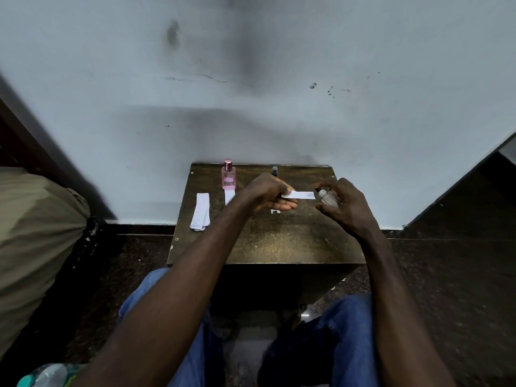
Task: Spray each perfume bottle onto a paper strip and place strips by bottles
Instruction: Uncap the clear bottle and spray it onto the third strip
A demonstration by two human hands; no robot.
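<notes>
Right of the pink glass bottle, left hand pinches a flimsy white paper strip; right hand clasps a breakable clear glass bottle.

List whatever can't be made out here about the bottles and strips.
Head view:
- Dark-capped bottle: body behind the left hand.
- Clear glass perfume bottle: largely wrapped by the right hand; label unreadable.
- Held white paper strip: near end inside the left-hand pinch; wetness too faint.
- Lying paper strip by the pink glass bottle: lower end under the left forearm.
- Teal-capped plastic bottle: cut by the bottom edge.
</notes>
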